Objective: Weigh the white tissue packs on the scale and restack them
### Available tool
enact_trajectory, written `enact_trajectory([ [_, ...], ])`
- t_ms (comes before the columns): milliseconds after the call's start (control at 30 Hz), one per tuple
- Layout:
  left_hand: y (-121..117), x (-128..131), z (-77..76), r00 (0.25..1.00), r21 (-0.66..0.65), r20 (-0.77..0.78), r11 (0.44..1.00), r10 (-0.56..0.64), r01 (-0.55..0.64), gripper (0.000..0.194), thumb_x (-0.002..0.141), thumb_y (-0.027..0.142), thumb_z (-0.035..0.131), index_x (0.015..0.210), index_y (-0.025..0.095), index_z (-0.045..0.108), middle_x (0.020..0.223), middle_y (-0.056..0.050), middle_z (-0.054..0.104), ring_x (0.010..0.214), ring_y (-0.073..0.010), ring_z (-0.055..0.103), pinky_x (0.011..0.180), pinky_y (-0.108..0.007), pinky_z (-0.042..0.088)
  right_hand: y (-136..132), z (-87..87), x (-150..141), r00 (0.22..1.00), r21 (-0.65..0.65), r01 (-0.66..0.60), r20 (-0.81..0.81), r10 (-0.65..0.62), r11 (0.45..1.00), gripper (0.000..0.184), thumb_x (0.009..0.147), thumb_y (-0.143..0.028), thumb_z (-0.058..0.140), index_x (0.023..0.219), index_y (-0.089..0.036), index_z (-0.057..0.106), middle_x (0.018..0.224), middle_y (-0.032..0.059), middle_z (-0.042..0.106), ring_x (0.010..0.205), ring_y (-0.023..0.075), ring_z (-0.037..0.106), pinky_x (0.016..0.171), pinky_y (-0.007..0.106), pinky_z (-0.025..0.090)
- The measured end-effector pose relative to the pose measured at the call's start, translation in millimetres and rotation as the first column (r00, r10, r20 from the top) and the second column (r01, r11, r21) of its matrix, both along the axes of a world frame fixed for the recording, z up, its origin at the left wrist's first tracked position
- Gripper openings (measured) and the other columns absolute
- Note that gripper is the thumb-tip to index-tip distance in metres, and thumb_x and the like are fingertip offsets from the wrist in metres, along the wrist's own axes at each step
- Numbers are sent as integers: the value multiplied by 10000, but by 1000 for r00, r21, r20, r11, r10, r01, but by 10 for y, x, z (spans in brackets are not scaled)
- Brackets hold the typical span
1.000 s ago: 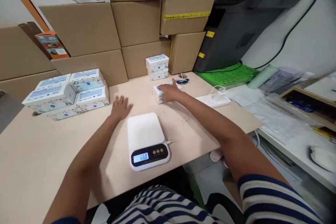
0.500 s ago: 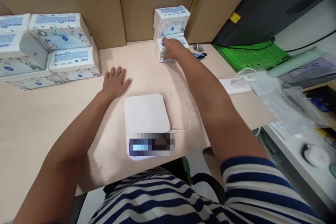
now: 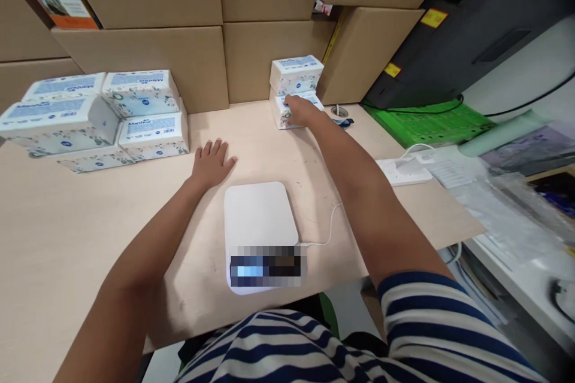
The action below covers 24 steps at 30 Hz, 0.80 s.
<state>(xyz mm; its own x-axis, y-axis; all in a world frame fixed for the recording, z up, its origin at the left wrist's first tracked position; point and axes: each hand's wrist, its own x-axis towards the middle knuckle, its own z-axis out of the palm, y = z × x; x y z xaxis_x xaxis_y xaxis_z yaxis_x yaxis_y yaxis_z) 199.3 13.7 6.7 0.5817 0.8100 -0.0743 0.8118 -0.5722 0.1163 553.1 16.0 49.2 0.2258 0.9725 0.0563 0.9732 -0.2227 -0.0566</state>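
Note:
My right hand (image 3: 302, 110) reaches to the back of the table, its fingers curled over the front tissue pack (image 3: 282, 116) of a small group. Another tissue pack (image 3: 296, 76) sits higher, just behind it. My left hand (image 3: 212, 163) lies flat on the table with fingers spread, holding nothing. Between my forearms is a flat white device (image 3: 258, 212) with rounded corners, its front part blurred out, and a white cable (image 3: 331, 227) at its right side. At the left stand several stacked tissue packs (image 3: 155, 136), white with blue print and flowers.
Cardboard boxes (image 3: 171, 66) form a wall along the table's back edge. To the right are a cable hole (image 3: 339, 111), a green crate (image 3: 431, 122), a white power strip (image 3: 402, 172) and clear plastic bags (image 3: 498, 215). The wooden table (image 3: 90, 233) ends near my body.
The view has tilted up, showing more of the boxes, so everything sits lower in the picture. My right hand stays on the same tissue pack, and my left hand stays flat on the table.

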Motion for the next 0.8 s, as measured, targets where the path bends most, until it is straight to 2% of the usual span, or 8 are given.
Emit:
enact_trajectory([
  [167, -11, 11, 11, 1000, -1, -17, 1000, 13, -13, 796, 1115, 586, 232, 1787, 168, 319, 1903, -83, 193, 1779, -350, 162, 1441, -557, 149, -35, 18, 28, 999, 7, 27, -40, -26, 1000, 744, 832, -287, 931, 1480, -199, 574, 1549, 188, 588, 1244, 318, 683, 1070, 453, 584],
  [300, -21, 21, 1, 1000, -11, -18, 1000, 22, -22, 788, 1121, 580, 247, 1794, 175, 304, 1905, -76, 182, 1783, -344, 149, 1447, -559, 129, -83, 32, -71, 996, 16, 57, -67, -56, 998, 531, 1014, -429, 774, 1477, -212, 631, 1542, 137, 624, 1314, 287, 674, 1117, 518, 602],
  [367, -37, 23, -9, 1000, -31, -13, 999, 22, -22, 788, 1124, 578, 257, 1800, 173, 288, 1907, -80, 165, 1787, -340, 130, 1450, -559, 111, -117, 47, -174, 996, 15, 67, -66, -66, 998, 575, 1023, -498, 744, 1489, -186, 620, 1567, 167, 615, 1414, 320, 622, 1213, 584, 528],
  [433, -53, 19, -25, 1000, -46, 3, 999, 18, -18, 790, 1126, 575, 265, 1802, 167, 278, 1907, -89, 155, 1789, -340, 115, 1450, -566, 99, -138, 86, -338, 995, 4, 86, -50, -85, 996, 779, 932, -552, 823, 1520, -110, 568, 1642, 282, 533, 1550, 433, 506, 1314, 696, 362],
  [500, -57, 11, -50, 1000, -62, 29, 998, 9, -8, 797, 1123, 575, 279, 1801, 155, 277, 1905, -104, 152, 1788, -349, 111, 1449, -581, 91, -135, 156, -599, 995, 6, 99, -16, -99, 995, 941, 879, -581, 844, 1569, -47, 494, 1745, 384, 355, 1670, 547, 307, 1331, 808, 189],
  [600, -41, -3, -103, 996, -88, 88, 996, -18, 26, 817, 1109, 579, 317, 1793, 133, 296, 1897, -137, 162, 1785, -378, 112, 1445, -608, 85, -76, 287, -1222, 995, 90, -98, -1, 98, 991, 875, 958, -505, 713, 1649, -58, 416, 1855, 333, 140, 1745, 511, 147, 1360, 783, 137],
  [700, -18, -9, -159, 988, -92, 146, 994, -39, 53, 821, 1097, 575, 346, 1776, 114, 339, 1882, -174, 209, 1779, -403, 126, 1439, -638, 88, 79, 370, -2015, 903, 114, -419, -56, 427, 901, 732, 1007, -498, 616, 1648, -172, 478, 1810, 212, 387, 1672, 413, 384, 1355, 633, 325],
  [800, -18, -20, -191, 987, -98, 155, 994, -41, 57, 823, 1089, 582, 369, 1766, 113, 360, 1868, -188, 259, 1778, -391, 144, 1436, -635, 111, 310, 364, -2702, 852, 36, -515, -90, 516, 856, 699, 926, -603, 722, 1508, -234, 602, 1633, 178, 601, 1510, 425, 538, 1254, 601, 447],
])
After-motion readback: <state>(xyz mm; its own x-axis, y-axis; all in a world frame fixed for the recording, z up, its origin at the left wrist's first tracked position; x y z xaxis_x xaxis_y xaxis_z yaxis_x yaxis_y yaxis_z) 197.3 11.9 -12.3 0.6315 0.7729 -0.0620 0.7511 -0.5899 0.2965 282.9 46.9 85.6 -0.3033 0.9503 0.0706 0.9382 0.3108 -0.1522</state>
